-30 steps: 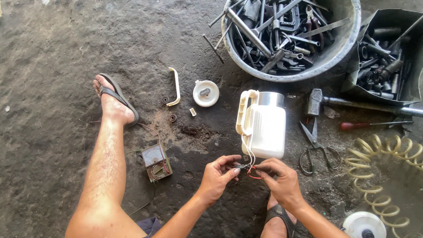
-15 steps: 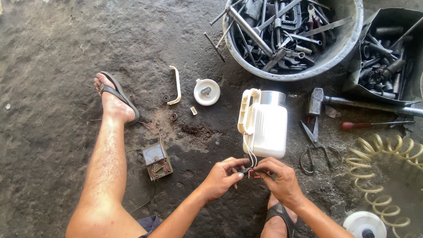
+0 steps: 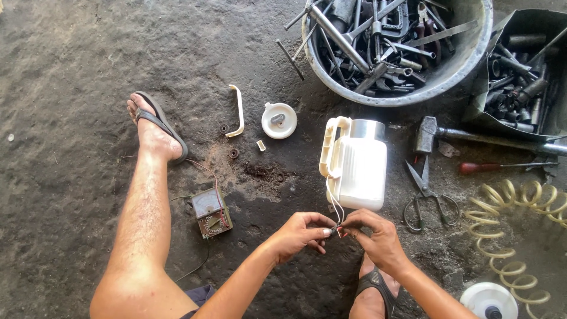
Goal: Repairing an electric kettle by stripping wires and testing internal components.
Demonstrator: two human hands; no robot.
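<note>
Your left hand (image 3: 298, 233) and right hand (image 3: 372, 233) have drawn closer together below the white kettle (image 3: 357, 165), fingertips now pinching its thin wires (image 3: 334, 204) tighter.

Bare floor left; kettle (image 3: 358, 168) and scissors (image 3: 426, 195) crowd ahead.

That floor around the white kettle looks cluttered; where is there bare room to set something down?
Bare floor lies left of the sandalled foot, and between the meter and the white kettle. It is crowded right of the kettle: scissors, hammer, coiled hose, and the tool tub above.
</note>
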